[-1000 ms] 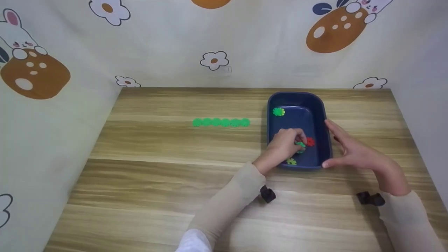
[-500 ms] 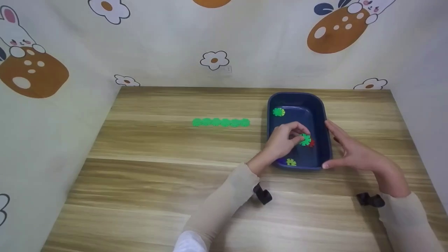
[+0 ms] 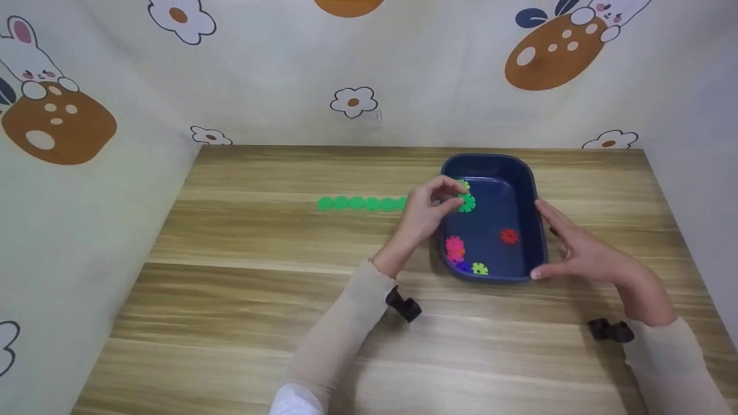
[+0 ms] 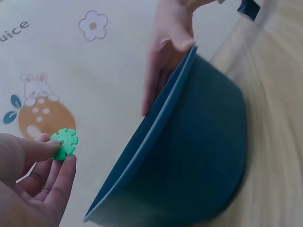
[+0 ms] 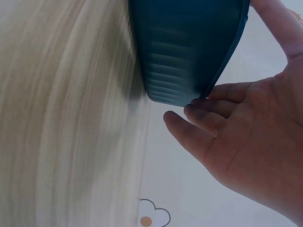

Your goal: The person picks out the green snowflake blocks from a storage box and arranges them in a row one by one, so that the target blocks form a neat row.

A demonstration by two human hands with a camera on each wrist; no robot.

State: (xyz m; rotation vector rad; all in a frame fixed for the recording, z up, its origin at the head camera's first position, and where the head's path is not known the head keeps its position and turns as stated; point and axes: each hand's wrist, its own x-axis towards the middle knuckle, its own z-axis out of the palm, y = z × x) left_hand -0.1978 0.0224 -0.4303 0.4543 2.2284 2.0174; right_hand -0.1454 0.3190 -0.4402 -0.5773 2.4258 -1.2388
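Note:
My left hand pinches a green snowflake disc between thumb and fingers, over the left rim of a dark blue bin. In the left wrist view the notched edge of the green snowflake disc faces outward, above the bin's rim. My right hand touches the bin's right side, fingers extended and thumb at the near corner. The right wrist view has the fingers spread loosely beside the bin wall. Left of the bin lies a row of green snowflake discs, its right end hidden by my left hand.
Inside the bin are a red disc, pink discs, a blue disc and a yellow-green disc. Another yellow-green disc sits at the far left. A patterned curtain borders the wooden table.
My left hand has lifted the green snowflake disc from beside the red one and carried it left to the bin's left rim. Pink and blue discs came into view. My right hand stays put.

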